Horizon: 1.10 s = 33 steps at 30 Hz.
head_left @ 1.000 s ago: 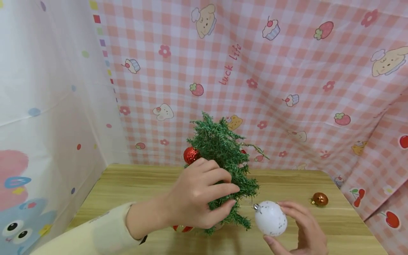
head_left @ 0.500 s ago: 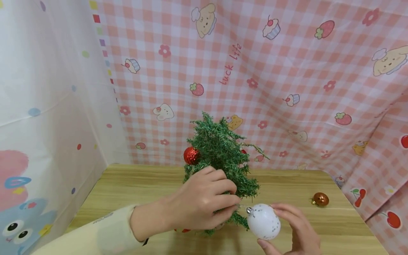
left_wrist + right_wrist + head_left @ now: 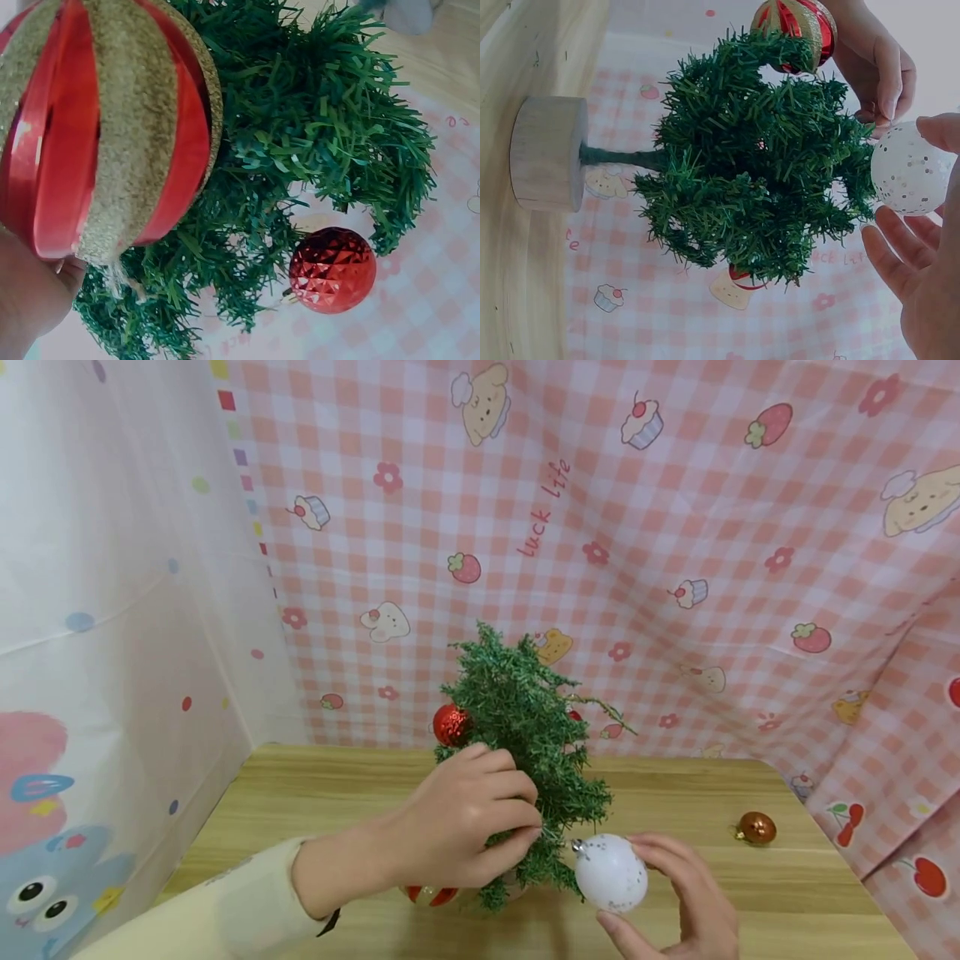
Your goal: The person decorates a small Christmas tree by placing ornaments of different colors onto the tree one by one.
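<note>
My right hand (image 3: 682,893) holds a white Christmas bauble (image 3: 611,874) with silver specks between thumb and fingers, its silver cap facing left. At the front of a small green artificial Christmas tree (image 3: 517,693), my left hand (image 3: 465,818) has its thumb and forefinger drawn together close to the bauble's cap; I cannot tell what is between them. In the right wrist view, the left fingertips (image 3: 887,109) are right beside the white bauble (image 3: 911,169) at the treetop. A red and gold striped bauble (image 3: 112,127) looms large in the left wrist view.
The tree's round wooden base (image 3: 547,154) stands on the wooden table (image 3: 315,777). A red bauble (image 3: 452,725) hangs on the tree's left side. A copper bauble (image 3: 757,828) lies at the table's right. Checked cloth (image 3: 420,527) hangs behind.
My right hand has carried the white bauble left, closer to the tree. My left hand dipped, then rose and drew back left, its thumb and forefinger coming together.
</note>
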{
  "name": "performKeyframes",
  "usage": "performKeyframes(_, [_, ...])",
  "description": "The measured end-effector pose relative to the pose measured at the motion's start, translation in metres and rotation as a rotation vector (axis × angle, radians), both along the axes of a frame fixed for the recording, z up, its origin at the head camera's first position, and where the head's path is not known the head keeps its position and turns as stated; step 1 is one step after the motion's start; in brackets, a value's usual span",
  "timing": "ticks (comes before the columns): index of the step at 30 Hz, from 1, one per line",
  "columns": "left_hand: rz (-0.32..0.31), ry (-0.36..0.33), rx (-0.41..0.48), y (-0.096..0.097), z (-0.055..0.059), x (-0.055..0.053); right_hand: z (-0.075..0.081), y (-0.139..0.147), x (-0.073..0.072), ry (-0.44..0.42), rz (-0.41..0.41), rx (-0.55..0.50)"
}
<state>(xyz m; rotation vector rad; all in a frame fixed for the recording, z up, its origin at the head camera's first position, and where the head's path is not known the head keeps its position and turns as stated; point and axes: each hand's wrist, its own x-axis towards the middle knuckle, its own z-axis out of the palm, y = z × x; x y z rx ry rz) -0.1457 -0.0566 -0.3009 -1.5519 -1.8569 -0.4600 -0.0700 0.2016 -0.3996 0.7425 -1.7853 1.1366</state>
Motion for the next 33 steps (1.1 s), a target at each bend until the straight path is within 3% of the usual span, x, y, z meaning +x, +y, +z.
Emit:
performKeyframes(8, [0.029, 0.005, 0.004, -0.0016, -0.0018, -0.0036, -0.0014, -0.0046, 0.0013, -0.053, -0.057, 0.019])
performKeyframes(18, [0.082, 0.043, 0.028, -0.0005, -0.0044, -0.0071, -0.0019, -0.0075, -0.0024, -0.066, -0.063, 0.03])
performKeyframes(33, [0.084, 0.017, 0.037, -0.0003, -0.0041, -0.0061, -0.002, -0.0069, -0.0031, -0.075, -0.059, 0.027])
